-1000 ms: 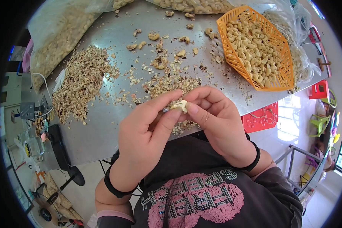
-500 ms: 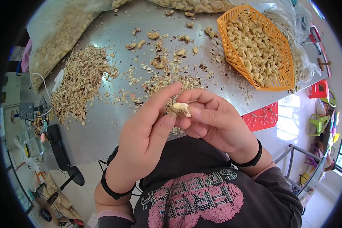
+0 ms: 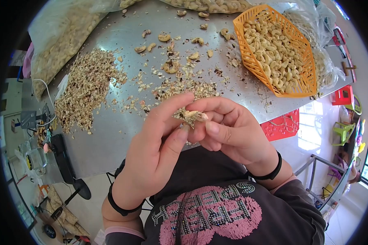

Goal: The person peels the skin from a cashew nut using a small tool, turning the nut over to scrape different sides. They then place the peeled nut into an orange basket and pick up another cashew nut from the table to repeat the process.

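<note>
1. While both hands are meeting above the near edge of the worktop (image 3: 110,139), the left hand (image 3: 155,155) is pinching a cashew nut (image 3: 193,116) between thumb and forefinger, fingers narrowed around it.
2. The right hand (image 3: 229,130) is gripping the same cashew nut from the other side, its fingers curling under and its thumb pressing close to the kernel.
3. Just beyond the fingertips, a scatter of peeled skins (image 3: 184,87) is lying on the metal, touching nothing held.
4. Further out and to the left of the left hand, a large heap of husks (image 3: 88,87) is spreading toward the worktop's left edge.
5. Beyond and to the right of the right hand, an orange basket (image 3: 243,53) of peeled cashews is sitting near the worktop's right edge, well apart from the hands.
6. Past the scattered skins, loose unpeeled nuts (image 3: 165,38) are lying apart from each other, with clear bags of cashews (image 3: 57,45) lining the far and left rims.
7. Bare metal is showing between the left hand and the husk heap, leaving open room on that side.
</note>
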Available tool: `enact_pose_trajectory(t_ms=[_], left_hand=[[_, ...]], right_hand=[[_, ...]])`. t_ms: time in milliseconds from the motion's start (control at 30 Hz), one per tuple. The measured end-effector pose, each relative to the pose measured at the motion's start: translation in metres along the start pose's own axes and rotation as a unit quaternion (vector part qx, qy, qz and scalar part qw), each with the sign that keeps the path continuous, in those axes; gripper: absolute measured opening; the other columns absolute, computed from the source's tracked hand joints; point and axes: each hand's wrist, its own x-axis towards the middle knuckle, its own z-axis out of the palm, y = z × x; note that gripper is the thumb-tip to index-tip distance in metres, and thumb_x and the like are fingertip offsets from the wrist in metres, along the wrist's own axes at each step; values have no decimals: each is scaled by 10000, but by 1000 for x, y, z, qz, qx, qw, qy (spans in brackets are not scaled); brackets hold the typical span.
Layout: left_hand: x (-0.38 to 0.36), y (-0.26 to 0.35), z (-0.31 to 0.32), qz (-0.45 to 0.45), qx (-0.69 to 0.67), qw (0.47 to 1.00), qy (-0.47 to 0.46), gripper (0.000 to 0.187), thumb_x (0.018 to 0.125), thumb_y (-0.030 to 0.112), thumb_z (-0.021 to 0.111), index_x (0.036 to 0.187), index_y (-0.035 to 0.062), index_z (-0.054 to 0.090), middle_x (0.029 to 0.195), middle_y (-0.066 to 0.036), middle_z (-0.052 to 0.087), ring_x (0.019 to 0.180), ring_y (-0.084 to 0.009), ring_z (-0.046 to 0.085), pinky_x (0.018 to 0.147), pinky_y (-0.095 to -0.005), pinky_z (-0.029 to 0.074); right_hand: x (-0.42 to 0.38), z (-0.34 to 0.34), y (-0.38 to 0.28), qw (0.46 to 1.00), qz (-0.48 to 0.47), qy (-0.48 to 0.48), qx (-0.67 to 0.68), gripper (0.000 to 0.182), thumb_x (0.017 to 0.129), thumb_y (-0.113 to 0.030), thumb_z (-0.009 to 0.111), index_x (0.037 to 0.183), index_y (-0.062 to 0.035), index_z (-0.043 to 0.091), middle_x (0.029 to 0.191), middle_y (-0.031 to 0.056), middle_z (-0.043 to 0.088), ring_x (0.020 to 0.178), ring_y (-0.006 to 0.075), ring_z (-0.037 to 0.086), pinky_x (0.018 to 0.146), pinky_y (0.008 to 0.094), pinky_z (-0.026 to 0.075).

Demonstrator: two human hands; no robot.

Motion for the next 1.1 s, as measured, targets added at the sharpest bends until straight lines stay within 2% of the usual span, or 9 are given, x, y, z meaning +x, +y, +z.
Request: enact_pose_trajectory(t_ms=[200,267,400,467,600,667,900,967,1100], left_hand=[[-2,6,0,-40,-100,994,-35,350,836,19,405,1178,0,333,834,-101,560,769,-135,554,692,-231,425],[-4,4,3,-13,-111,993,-25,346,836,72,414,1164,-5,339,750,-95,564,557,-56,452,482,-148,337],[-3,7,-2,-7,-81,997,-10,351,835,86,423,1164,-5,341,779,-107,572,594,-66,482,495,-149,347],[-4,8,-7,-33,-89,995,-37,336,834,35,428,1161,-6,360,910,-100,538,760,-138,548,693,-234,427],[-3,8,-6,-36,-93,994,-40,328,835,36,426,1157,-3,376,973,-104,515,766,-139,550,689,-238,431],[-4,5,-5,-13,-64,997,-47,375,845,126,437,1178,-11,332,816,-89,558,686,-83,508,531,-164,360],[-2,6,-2,10,-50,997,-55,378,834,98,453,1174,-17,334,839,-83,557,736,-113,527,618,-198,388],[-2,4,-3,39,-43,997,-44,348,799,-19,459,1144,13,415,1026,-108,519,830,-147,558,717,-244,445],[1,5,-3,61,42,997,-27,348,776,-24,487,1118,33,462,955,-112,558,786,-175,576,684,-255,451]], right_hand=[[-1,0,1,994,-46,25,-101,172,813,-82,518,968,-10,501,790,49,561,651,70,507,567,184,412],[-2,3,3,989,-46,80,-112,150,806,-100,535,929,-16,511,767,43,563,633,69,508,552,184,416],[-2,2,2,989,-49,78,-115,150,801,-103,544,912,-8,512,747,49,567,607,68,504,528,180,407],[-1,1,1,995,-41,43,-76,137,803,-100,539,890,2,508,739,59,566,580,75,498,518,176,396],[-1,3,-1,999,-16,20,-36,127,807,-91,529,878,11,501,736,70,565,557,85,490,507,185,389],[0,3,-1,1000,-18,9,-13,124,813,-87,518,884,12,496,733,74,565,542,91,479,496,192,379],[0,4,0,999,-25,20,-12,130,813,-93,521,886,12,496,729,76,567,534,89,472,490,191,376],[-1,5,0,999,-28,39,-23,125,808,-96,530,873,7,500,721,75,571,530,84,475,481,189,377],[-1,3,1,998,-42,39,-39,116,804,-97,538,853,3,505,713,72,574,526,80,478,475,186,380]])
